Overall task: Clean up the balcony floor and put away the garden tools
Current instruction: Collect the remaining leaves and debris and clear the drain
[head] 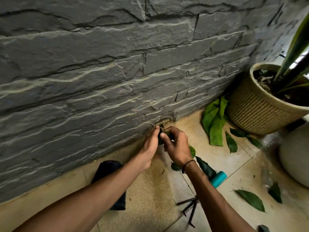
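Against the foot of the stone wall (100, 72), both hands meet: left hand (148, 148) with straight fingers touching a dark leaf (160, 139), right hand (177, 146) pinching it. Just beyond the fingertips sits a perforated drain (161, 122). Behind the right wrist lie a teal-handled tool (217, 179) and a black hand rake (190, 210).

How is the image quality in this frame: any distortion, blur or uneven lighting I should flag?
Head view: wide-angle bending curves the stone wall courses and stretches the forearms at the bottom edge; light is dim and soft, without hard shadows; the white pot and the floor beside it look smeared at the right edge; the hands at the drain are fairly sharp.
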